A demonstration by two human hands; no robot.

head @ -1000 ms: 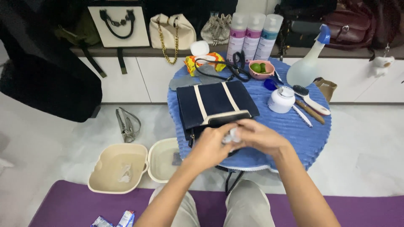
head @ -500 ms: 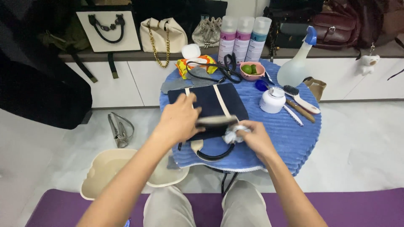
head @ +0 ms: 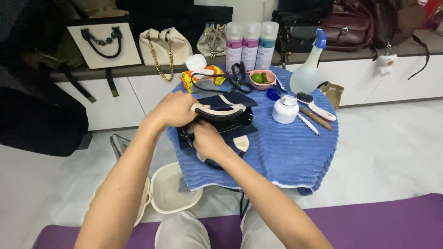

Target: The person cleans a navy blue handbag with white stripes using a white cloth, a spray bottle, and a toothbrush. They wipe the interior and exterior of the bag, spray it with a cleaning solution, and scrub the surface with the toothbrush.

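- Clasping the cream handle (head: pixel 217 110) of the navy handbag (head: pixel 221 122), the left hand (head: pixel 173 108) has its fingers curled shut over the handle's left end.
- Just below that handle, the right hand (head: pixel 207 138) sits pressed at the bag's mouth; its fingers are hidden, so I cannot tell whether that grip is spread or pinching anything.
- The handbag lies on the blue ribbed cloth (head: pixel 286 152) covering the round table, nearer its left edge.
- Judging by its slumped sides, the bag looks soft and light; the stiff padded handle seems the surest place to take hold.
- Right of the handbag stand a white jar (head: pixel 285 109) and a brush (head: pixel 315 105); behind it, a spray bottle (head: pixel 308 69) and a pink bowl (head: pixel 260 79).
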